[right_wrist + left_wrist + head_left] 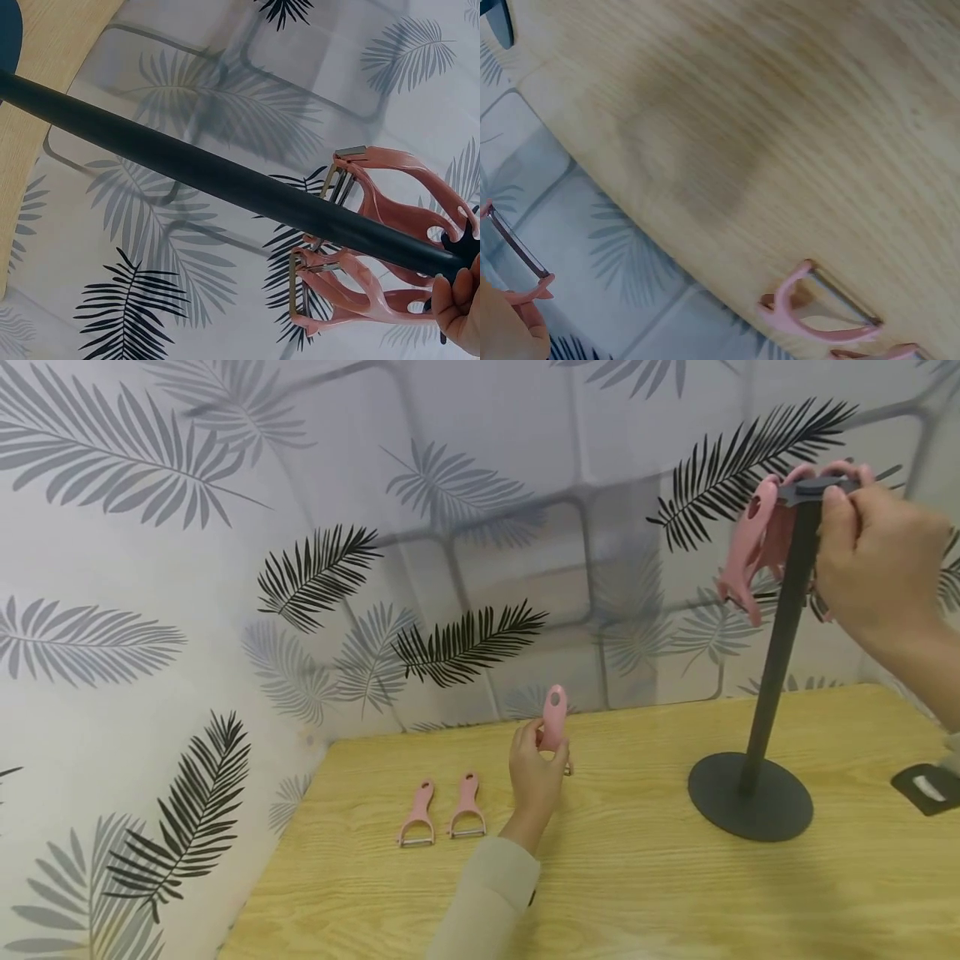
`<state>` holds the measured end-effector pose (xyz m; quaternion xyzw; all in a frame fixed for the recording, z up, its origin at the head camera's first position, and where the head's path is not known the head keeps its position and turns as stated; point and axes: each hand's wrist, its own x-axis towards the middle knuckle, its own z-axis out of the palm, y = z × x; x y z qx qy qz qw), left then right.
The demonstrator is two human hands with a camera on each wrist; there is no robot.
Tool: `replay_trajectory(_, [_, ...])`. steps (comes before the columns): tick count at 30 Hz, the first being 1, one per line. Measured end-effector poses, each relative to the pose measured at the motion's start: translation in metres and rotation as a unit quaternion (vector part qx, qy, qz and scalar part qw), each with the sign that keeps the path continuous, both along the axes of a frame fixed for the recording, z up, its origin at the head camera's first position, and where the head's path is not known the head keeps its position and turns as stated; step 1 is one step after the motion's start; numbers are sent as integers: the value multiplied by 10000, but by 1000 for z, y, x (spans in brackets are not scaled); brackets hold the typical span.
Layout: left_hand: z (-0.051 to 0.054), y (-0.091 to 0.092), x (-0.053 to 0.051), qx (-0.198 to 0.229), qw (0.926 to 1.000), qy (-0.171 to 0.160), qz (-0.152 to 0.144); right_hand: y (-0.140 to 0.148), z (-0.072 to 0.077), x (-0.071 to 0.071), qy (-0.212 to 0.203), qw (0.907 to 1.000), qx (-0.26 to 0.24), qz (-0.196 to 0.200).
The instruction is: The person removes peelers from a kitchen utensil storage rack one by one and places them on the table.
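My left hand (536, 772) grips a pink peeler (555, 718) by its handle, above the wooden table. In the left wrist view the blade end of that held peeler (544, 286) shows at the lower left. To the left of this hand, two more pink peelers (418, 817) lie side by side with their blades toward me. At the top of a dark stand (780, 635), my right hand (881, 556) holds the head of the post, thumb against it. Several pink peelers (367, 292) hang from the stand's hooks, partly hidden behind the post and hand.
The stand's round base (750, 814) sits on the wooden table (637, 877). A wall covering with a leaf pattern (465, 568) rises behind the table and along its left side. A dark piece with a white patch (930, 787) is by the right sleeve.
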<state>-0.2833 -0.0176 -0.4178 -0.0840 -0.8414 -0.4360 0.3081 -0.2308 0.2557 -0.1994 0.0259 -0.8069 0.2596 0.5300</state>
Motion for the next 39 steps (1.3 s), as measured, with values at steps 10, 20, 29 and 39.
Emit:
replay_trajectory(10, [-19,-21,0,9,9973,-594,431,3,-4,-1,206,9995,215,59])
replay_trajectory(20, [-28,-31,2,-98,9934,-1055,431,2,-4,0,216,9996,-34,164])
replay_trajectory(29, [-34,-32,4,-156,9863,-1533,586,3,-5,0,311,9994,-80,145])
replay_trajectory(39, [-37,-34,5,-252,9746,-2062,836,3,-5,0,182,9997,-78,159])
